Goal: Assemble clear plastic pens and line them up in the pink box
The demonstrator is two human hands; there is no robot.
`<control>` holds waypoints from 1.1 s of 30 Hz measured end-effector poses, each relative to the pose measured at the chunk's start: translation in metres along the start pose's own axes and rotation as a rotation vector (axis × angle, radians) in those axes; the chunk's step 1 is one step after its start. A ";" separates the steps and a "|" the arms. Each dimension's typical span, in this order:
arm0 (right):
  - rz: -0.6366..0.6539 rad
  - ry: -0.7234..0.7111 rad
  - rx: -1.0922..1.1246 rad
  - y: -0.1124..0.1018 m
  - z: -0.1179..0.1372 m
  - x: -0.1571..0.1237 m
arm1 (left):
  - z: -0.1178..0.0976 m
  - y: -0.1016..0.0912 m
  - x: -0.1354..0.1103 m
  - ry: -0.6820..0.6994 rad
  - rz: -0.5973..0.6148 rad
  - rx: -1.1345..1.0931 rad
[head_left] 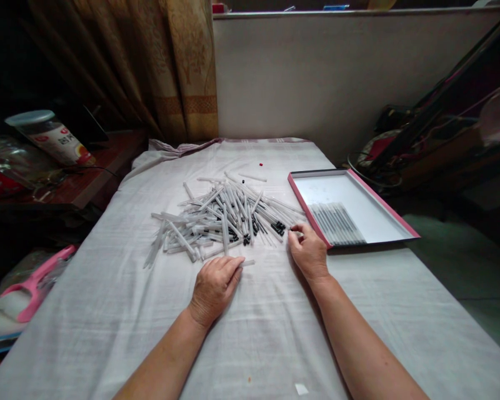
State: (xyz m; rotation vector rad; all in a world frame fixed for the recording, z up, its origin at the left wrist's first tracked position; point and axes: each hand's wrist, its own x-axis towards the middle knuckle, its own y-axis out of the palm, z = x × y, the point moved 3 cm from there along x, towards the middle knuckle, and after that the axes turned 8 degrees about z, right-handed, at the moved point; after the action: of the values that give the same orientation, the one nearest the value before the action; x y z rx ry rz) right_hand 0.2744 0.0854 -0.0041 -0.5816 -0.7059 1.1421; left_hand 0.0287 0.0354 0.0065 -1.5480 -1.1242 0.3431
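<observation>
My left hand (216,286) lies at the near edge of the pile, its fingers closed around a translucent pen barrel (248,263) whose end sticks out to the right. My right hand (309,253) is at the pile's right side, close to the box, with thumb and index finger pinched together. A small dark bit shows at those fingertips; what it is I cannot make out. Between and beyond both hands spreads a loose pile of pen parts (220,214), translucent barrels mixed with black-ended pieces and thin refills. Assembled-looking pens (337,224) lie side by side in the shallow box (383,201).
A pale cloth (150,322) covers the table. A tiny red piece (261,164) lies behind the pile, and a white scrap (301,389) near the front. To the left are a lidded jar (58,139) on a side table and pink-handled scissors (33,289). A wall stands behind.
</observation>
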 end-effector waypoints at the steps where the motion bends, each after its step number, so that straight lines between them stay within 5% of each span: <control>1: 0.013 0.008 0.088 -0.001 0.001 -0.005 | 0.000 0.000 0.000 -0.001 -0.001 0.001; 5: 0.132 -0.014 0.368 0.001 0.014 -0.034 | -0.001 0.000 0.000 0.002 0.003 0.002; 11: 0.275 -0.227 0.502 0.014 0.040 -0.065 | -0.001 0.001 0.000 -0.002 0.020 0.000; 15: 0.350 -0.177 0.545 0.022 0.041 -0.067 | -0.002 0.002 0.000 -0.009 0.025 0.000; 33: 0.308 -0.433 0.437 0.017 0.048 -0.068 | -0.003 0.005 0.000 0.009 0.059 0.006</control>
State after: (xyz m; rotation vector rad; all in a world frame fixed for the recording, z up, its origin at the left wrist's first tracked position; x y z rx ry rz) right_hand 0.2107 0.0287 0.0012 -0.0662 -0.7145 1.6824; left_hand 0.0331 0.0335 0.0032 -1.5786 -1.0715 0.3787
